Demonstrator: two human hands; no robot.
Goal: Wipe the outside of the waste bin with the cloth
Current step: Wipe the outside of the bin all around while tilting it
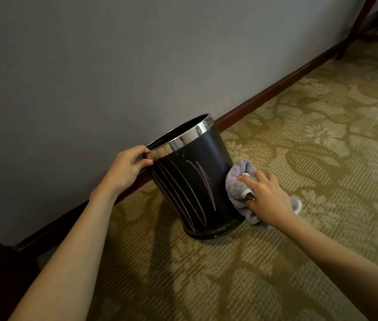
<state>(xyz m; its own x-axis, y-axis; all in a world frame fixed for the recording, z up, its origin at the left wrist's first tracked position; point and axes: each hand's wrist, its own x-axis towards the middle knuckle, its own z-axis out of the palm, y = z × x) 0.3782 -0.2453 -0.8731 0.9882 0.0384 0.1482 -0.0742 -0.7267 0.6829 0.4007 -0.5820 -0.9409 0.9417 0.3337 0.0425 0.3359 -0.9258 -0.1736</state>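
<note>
At centre frame, the waste bin (pixel 190 181) stands on the patterned carpet (pixel 299 135), tilted, close to the wall (pixel 90 66) and its dark skirting board (pixel 276 86). The left hand (pixel 125 169) grips the chrome rim (pixel 183 139): the thumb lies on the outer wall and the fingers curl over the edge. Right of the bin, the right hand (pixel 269 195) presses the grey cloth (pixel 238 181) against the lower side wall, fingers spread across the bunched fabric.

Hazards, as judgement:
- Bin slip. The base appears to rest on one edge; sideways wiping force could pivot or skid it if the rim grip loosens.
- Cloth loss. The fabric is bunched, with a loose tail trailing on the carpet; it may roll out from under the fingers.
- Incomplete coverage. The wall-facing side is hidden; its condition cannot be told.
</note>
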